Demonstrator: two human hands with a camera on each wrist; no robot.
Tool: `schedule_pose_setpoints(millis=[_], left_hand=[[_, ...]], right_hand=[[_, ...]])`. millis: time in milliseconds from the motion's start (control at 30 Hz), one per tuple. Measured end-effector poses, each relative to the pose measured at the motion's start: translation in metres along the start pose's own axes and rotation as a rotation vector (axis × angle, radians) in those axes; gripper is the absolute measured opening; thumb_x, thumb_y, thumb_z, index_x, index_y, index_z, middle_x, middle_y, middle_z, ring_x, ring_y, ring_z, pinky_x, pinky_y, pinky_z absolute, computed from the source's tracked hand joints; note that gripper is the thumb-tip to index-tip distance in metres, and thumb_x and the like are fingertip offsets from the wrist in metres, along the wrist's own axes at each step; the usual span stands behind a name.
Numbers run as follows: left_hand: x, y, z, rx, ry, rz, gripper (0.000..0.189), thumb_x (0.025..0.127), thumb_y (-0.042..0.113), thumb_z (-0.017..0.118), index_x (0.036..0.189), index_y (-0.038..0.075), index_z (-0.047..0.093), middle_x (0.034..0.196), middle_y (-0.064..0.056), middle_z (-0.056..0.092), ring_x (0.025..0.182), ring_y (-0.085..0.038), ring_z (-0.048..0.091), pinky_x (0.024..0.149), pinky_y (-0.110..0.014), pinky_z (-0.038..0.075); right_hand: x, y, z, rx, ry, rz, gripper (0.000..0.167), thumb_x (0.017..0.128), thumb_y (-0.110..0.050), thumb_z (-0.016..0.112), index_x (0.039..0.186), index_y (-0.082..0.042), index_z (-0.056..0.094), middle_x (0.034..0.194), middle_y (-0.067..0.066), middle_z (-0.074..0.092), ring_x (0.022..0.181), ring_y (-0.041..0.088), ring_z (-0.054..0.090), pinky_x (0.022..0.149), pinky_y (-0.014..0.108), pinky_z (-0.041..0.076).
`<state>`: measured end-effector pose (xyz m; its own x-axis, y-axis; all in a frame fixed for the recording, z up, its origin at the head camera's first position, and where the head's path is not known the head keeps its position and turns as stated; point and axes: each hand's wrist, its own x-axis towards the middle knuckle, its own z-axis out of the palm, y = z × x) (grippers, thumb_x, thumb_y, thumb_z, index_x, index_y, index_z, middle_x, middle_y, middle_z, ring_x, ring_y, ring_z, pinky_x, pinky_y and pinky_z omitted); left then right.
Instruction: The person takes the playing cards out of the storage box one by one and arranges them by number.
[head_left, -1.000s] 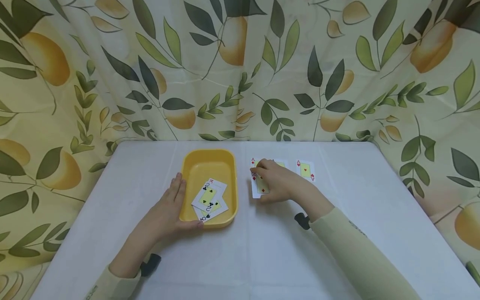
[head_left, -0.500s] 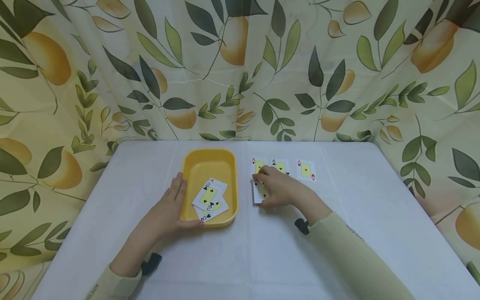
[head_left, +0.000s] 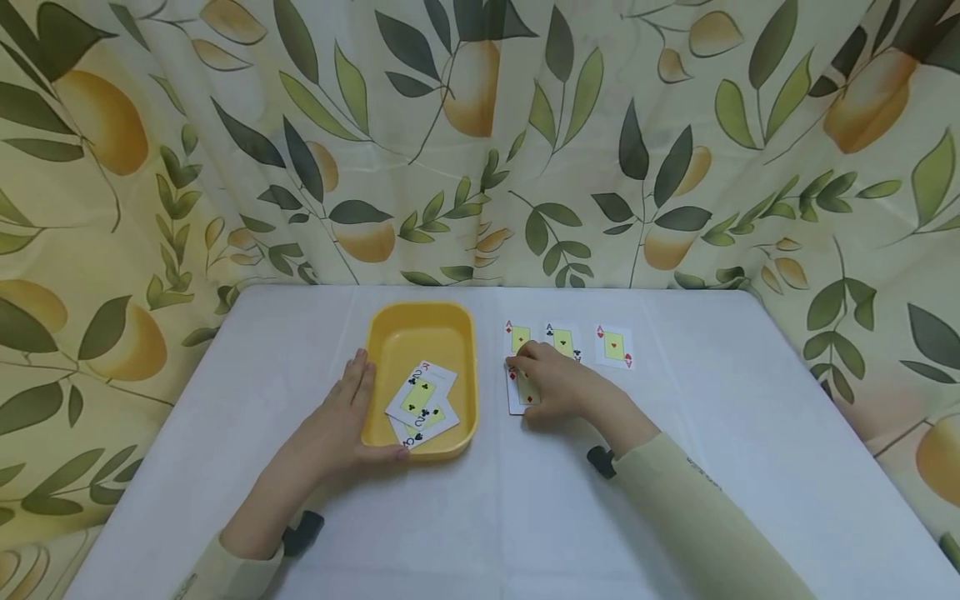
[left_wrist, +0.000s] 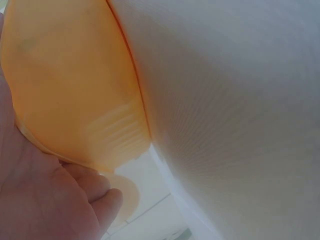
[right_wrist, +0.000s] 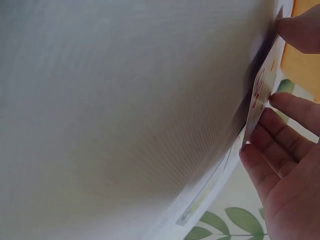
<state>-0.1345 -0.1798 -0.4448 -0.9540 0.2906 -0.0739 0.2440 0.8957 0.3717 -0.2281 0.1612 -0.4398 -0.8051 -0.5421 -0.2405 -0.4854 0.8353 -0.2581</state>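
Observation:
My left hand [head_left: 337, 417] rests against the left side of a yellow plastic tray [head_left: 423, 312], fingers along the rim and thumb at its near corner. Playing cards [head_left: 416, 396] lie overlapping inside the tray, a two of clubs on top. My right hand [head_left: 562, 379] pinches a diamond playing card [head_left: 528, 392] by its edges, thumb at the near edge and fingertips at the far one. This card is close over the table, just below an ace of diamonds [head_left: 517, 332]; the hand covers part of it. In the right wrist view the held card [right_wrist: 261, 92] stands edge-on between thumb and fingers.
An ace of clubs [head_left: 562, 339] and an ace of hearts [head_left: 614, 346] lie to the right of the ace of diamonds, in one row. A white cloth [head_left: 480, 533] covers the table. Behind it hangs a patterned curtain [head_left: 420, 200].
My right hand has drawn the diamond card slightly towards me, off the ace of diamonds, uncovering it and the ace of clubs. The left hand stays on the tray.

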Motion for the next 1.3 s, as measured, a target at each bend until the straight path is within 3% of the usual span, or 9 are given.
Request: schedule_pose_setpoints(millis=[433, 733, 1000, 1300], left_hand=[[-0.002, 0.000, 0.000, 0.008, 0.007, 0.008, 0.137, 0.068, 0.085, 0.064, 0.159, -0.001, 0.008, 0.168, -0.013, -0.007, 0.153, -0.038, 0.009, 0.116, -0.057, 0.031], [-0.002, 0.001, 0.000, 0.003, 0.002, -0.003, 0.138, 0.067, 0.087, 0.062, 0.159, 0.000, 0.008, 0.168, -0.011, -0.008, 0.153, -0.038, 0.009, 0.116, -0.058, 0.031], [-0.003, 0.001, -0.001, 0.007, 0.001, -0.005, 0.138, 0.067, 0.086, 0.064, 0.159, -0.001, 0.008, 0.168, -0.012, -0.008, 0.153, -0.038, 0.009, 0.116, -0.058, 0.030], [-0.001, 0.000, 0.000, 0.016, -0.002, 0.010, 0.138, 0.067, 0.088, 0.061, 0.159, -0.001, 0.008, 0.168, -0.013, -0.007, 0.153, -0.039, 0.010, 0.116, -0.058, 0.031]], right_hand=[[0.001, 0.000, 0.004, -0.011, 0.004, 0.018, 0.083, 0.073, -0.034, 0.078, 0.148, -0.017, 0.048, 0.140, 0.003, 0.047, 0.119, 0.019, 0.045, 0.102, 0.037, 0.048], [-0.002, -0.006, -0.010, 0.022, 0.060, -0.013, 0.082, 0.072, -0.030, 0.077, 0.148, -0.013, 0.049, 0.140, 0.006, 0.047, 0.119, 0.021, 0.046, 0.102, 0.038, 0.049], [0.000, -0.033, -0.032, 0.033, 0.116, -0.095, 0.083, 0.071, -0.029, 0.073, 0.148, -0.012, 0.048, 0.142, 0.005, 0.046, 0.127, 0.022, 0.046, 0.103, 0.040, 0.049], [0.012, -0.076, -0.041, 0.031, 0.100, -0.165, 0.085, 0.073, -0.036, 0.078, 0.150, -0.015, 0.046, 0.146, 0.003, 0.045, 0.132, 0.019, 0.043, 0.110, 0.035, 0.043]])
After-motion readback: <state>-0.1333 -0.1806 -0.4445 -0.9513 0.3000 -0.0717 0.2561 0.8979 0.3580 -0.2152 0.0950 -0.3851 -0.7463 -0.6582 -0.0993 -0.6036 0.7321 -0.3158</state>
